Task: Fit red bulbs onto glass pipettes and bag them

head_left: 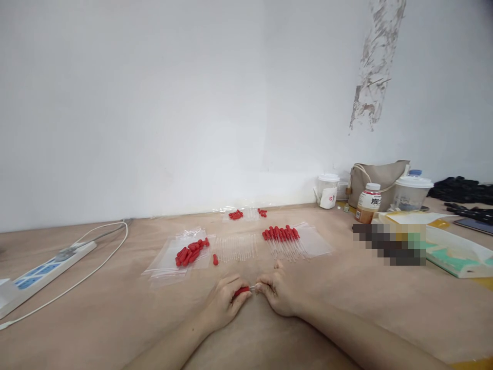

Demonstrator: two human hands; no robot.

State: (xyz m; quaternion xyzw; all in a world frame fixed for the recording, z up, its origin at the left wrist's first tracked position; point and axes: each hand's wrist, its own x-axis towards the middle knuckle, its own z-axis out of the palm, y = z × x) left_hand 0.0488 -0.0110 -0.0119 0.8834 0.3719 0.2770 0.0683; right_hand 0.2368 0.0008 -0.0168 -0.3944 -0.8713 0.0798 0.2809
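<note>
Near the front middle of the table, my left hand (224, 303) is closed around a red rubber bulb (242, 291). My right hand (280, 294) pinches a thin clear glass tube (252, 288), whose end meets the bulb's mouth; how deep it sits is too small to tell. Just beyond my hands lies a row of clear glass tubes (235, 247). One loose red bulb (215, 259) rests at its left end. Farther left, a pile of red bulbs (191, 252) lies on clear plastic bags (165, 260). On the right, several droppers (283, 239) with red bulbs lie side by side.
Against the wall lie more red bulbs (236, 214) and tubes on plastic. A power strip (46, 272) with a white cable (111, 256) occupies the left. At right stand a lidded cup (328, 191), a bottle (368, 203), a grey bag (379, 174) and a white-green tray (462, 254).
</note>
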